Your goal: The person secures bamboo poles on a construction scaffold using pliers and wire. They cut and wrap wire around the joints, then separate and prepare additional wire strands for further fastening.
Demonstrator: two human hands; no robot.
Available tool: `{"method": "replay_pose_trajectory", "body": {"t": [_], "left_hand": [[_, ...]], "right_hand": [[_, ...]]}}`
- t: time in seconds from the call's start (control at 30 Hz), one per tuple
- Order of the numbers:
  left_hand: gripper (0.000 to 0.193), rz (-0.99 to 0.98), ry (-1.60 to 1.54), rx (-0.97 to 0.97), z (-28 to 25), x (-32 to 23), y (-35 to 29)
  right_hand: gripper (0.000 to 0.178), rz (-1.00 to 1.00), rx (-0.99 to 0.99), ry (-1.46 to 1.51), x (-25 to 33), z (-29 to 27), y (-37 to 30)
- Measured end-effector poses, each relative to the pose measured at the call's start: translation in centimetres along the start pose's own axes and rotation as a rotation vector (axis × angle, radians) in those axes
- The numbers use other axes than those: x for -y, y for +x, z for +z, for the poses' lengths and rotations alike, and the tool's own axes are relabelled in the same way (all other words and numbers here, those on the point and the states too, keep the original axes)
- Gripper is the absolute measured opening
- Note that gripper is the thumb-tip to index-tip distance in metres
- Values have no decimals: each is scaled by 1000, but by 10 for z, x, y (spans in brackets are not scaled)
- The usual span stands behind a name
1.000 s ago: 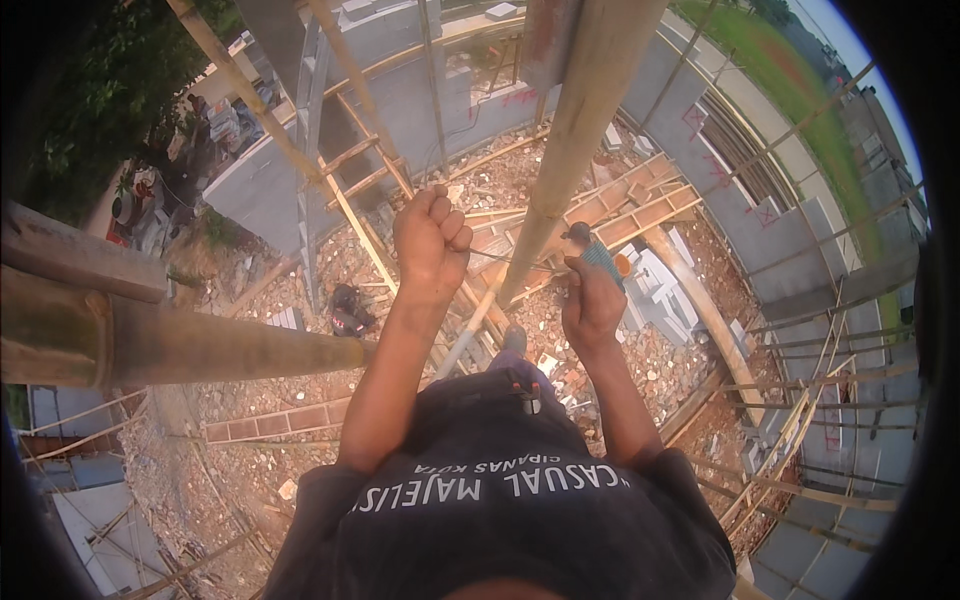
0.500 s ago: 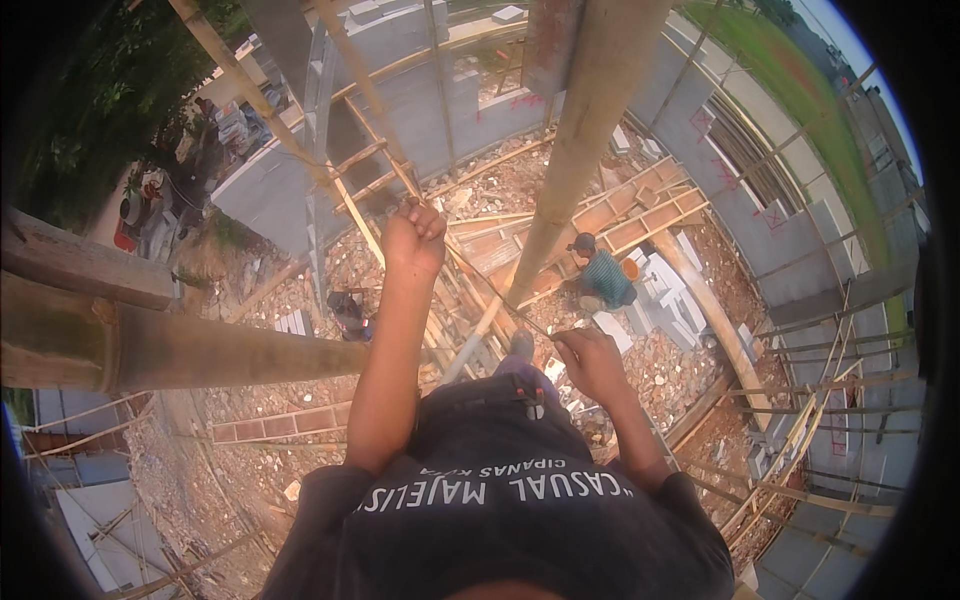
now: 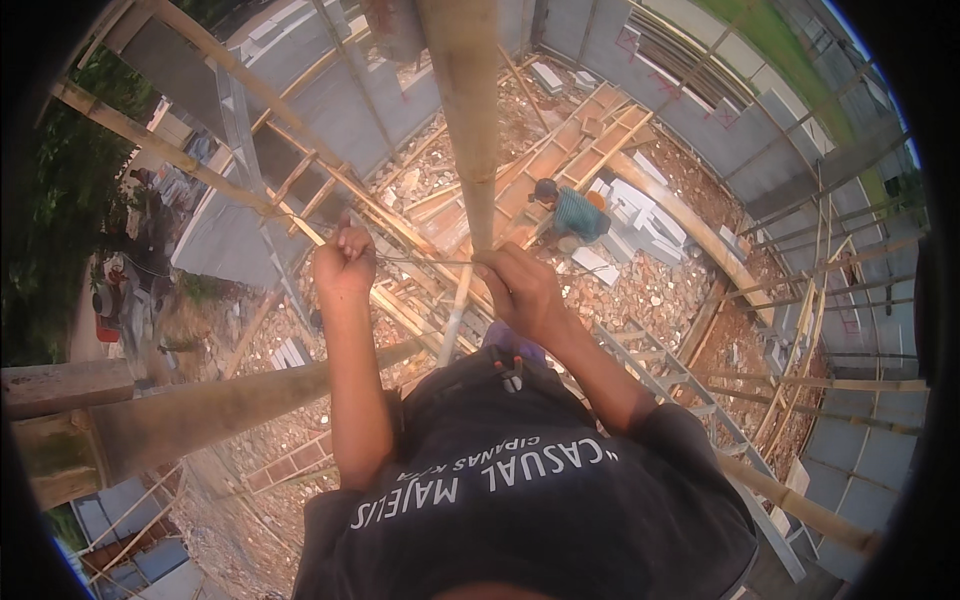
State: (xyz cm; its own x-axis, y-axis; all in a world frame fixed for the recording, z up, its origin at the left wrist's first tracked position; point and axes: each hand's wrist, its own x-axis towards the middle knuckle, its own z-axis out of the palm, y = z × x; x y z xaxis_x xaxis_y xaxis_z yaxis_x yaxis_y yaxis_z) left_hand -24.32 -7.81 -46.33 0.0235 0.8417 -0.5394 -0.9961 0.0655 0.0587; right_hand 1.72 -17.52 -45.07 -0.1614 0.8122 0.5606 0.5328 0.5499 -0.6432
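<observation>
A thin dark wire or cord (image 3: pixel 420 261) is stretched between my two hands, running level by an upright bamboo pole (image 3: pixel 467 120). My left hand (image 3: pixel 345 262) is closed in a fist around its left part, to the left of the pole. Just right of the pole, my right hand (image 3: pixel 522 288) pinches the strand between thumb and fingers, close against the bamboo. Whether the strand loops around the pole or only passes by it, I cannot tell.
A thick bamboo pole (image 3: pixel 230 395) crosses at my left. Far below, a person in a teal shirt (image 3: pixel 580 213) crouches beside white blocks (image 3: pixel 645 215) on rubble ground. A metal ladder (image 3: pixel 690 395) leans at my right. Wooden frames (image 3: pixel 590 140) and grey walls (image 3: pixel 590 40) lie beyond.
My right hand has come up and in beside the upright pole, and the strand now lies level instead of slanting. The view has turned, bringing the ladder into sight.
</observation>
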Motion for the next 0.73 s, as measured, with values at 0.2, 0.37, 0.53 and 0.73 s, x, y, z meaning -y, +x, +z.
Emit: {"method": "replay_pose_trajectory", "body": {"t": [0.2,0.37,0.53,0.73], "left_hand": [[10,-73,31,236,7,21,-16],[14,222,240,74,17,14,-23],[13,54,224,247,26,31,-40],[19,191,283,80,20,-1,-21]], "right_hand": [[30,14,467,-176,-24,28,-30],[32,-337,217,-160,17,-12,-7],[16,-31,173,-436,-36,28,-4],[26,-354,265,-38,38,-11,4]]}}
